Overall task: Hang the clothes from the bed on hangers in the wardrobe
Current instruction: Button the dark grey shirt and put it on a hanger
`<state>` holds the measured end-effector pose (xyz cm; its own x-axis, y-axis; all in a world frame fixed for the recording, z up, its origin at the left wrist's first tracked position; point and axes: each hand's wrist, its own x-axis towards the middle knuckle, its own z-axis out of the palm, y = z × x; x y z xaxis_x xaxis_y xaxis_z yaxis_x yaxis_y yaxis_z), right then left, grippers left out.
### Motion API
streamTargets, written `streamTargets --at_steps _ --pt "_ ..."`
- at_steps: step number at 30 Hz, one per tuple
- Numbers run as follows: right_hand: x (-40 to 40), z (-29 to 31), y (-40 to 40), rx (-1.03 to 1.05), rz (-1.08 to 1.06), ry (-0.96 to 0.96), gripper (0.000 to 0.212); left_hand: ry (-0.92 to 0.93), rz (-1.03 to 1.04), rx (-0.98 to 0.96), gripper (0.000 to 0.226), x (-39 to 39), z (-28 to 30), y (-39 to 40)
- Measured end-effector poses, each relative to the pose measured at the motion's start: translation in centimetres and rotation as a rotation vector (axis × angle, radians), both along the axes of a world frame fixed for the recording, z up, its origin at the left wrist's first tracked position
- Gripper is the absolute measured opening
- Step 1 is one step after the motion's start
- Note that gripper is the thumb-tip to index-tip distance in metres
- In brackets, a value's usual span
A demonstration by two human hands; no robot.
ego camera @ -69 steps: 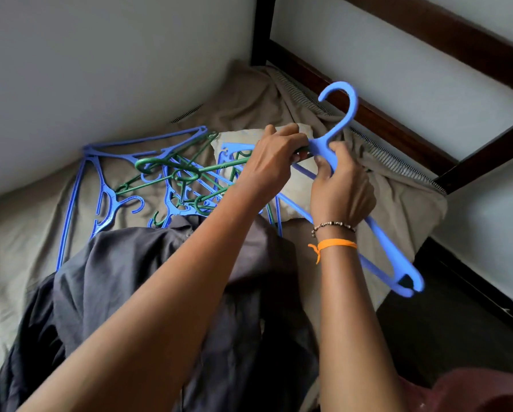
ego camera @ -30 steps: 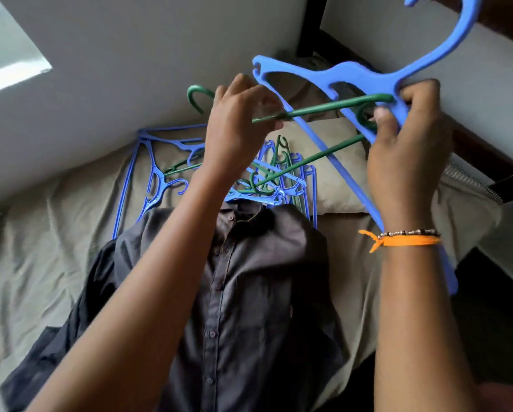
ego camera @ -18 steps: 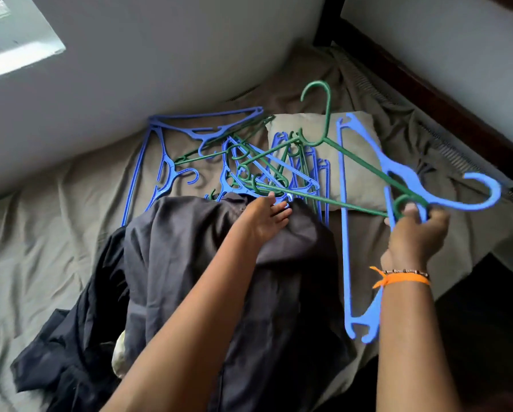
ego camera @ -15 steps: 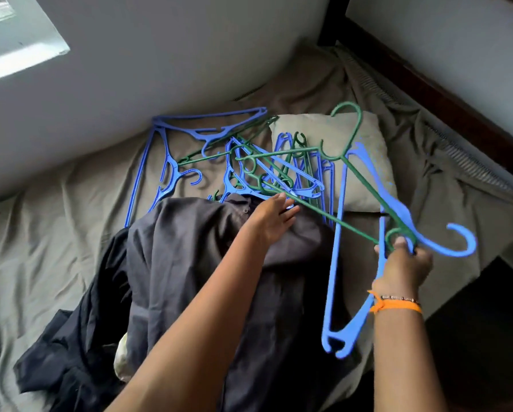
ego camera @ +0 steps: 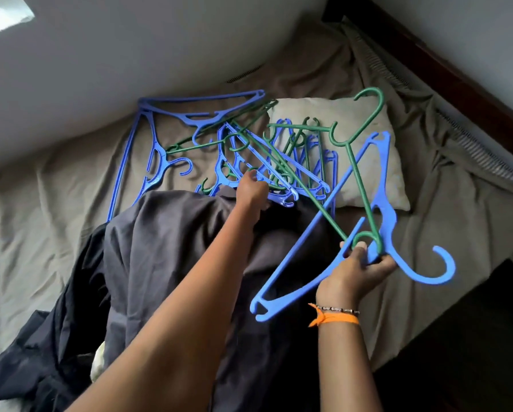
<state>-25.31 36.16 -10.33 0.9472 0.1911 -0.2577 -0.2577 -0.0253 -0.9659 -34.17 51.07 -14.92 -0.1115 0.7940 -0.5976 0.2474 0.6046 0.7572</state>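
Gripping blue hanger [ego camera: 323,254] with green hanger [ego camera: 359,185] in right hand [ego camera: 353,272], left hand [ego camera: 250,188] fingers curling at dark shirt [ego camera: 172,248] collar.

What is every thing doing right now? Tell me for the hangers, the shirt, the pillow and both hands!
Blue hanger: gripped, lifted off the bed.
Green hanger: hooked on the blue hanger, tangled.
Hanger pile: lying jumbled on the bed.
Dark shirt: spread out, rumpled.
Pillow: lying flat.
Right hand: grips the blue hanger.
Left hand: reaching into the hanger pile; grip unclear.
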Motion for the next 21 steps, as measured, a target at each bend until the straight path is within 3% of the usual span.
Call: streamTargets --at_steps 2,3,6,8,9,12,15,17,21 --pt "0.7 0.1 0.7 0.029 0.029 0.026 0.024 0.093 0.023 0.071 0.042 0.2 0.6 -0.2" --pt "1.0 0.3 1.0 0.055 0.054 0.048 0.023 0.032 0.008 0.067 0.039 0.4 1.2 -0.5" --pt "1.7 1.1 1.7 0.118 0.207 0.085 0.018 -0.431 -0.241 -0.054 0.023 1.4 5.2 -2.4" --pt "1.8 1.7 2.2 0.106 0.355 0.072 0.016 -0.579 -0.211 0.007 0.004 1.7 7.0 -3.0" --pt "1.9 1.9 2.4 0.108 0.419 0.075 0.015 -0.609 -0.134 0.066 0.005 1.7 7.8 -3.3" --pt "1.6 2.1 2.9 0.155 0.565 0.085 0.011 -0.392 0.033 0.19 0.01 1.0 9.2 -3.7" --pt "0.7 2.3 3.0 0.192 0.608 0.092 0.01 -0.067 0.113 0.369 0.036 -0.1 9.5 -4.2" --pt "-0.2 2.4 2.9 0.194 0.599 0.078 0.009 0.018 0.154 0.458 0.046 -0.8 9.8 -4.2" --pt "-0.8 2.9 2.4 0.177 0.605 0.111 0.016 0.0 0.164 0.637 0.014 -1.9 11.2 -4.6"
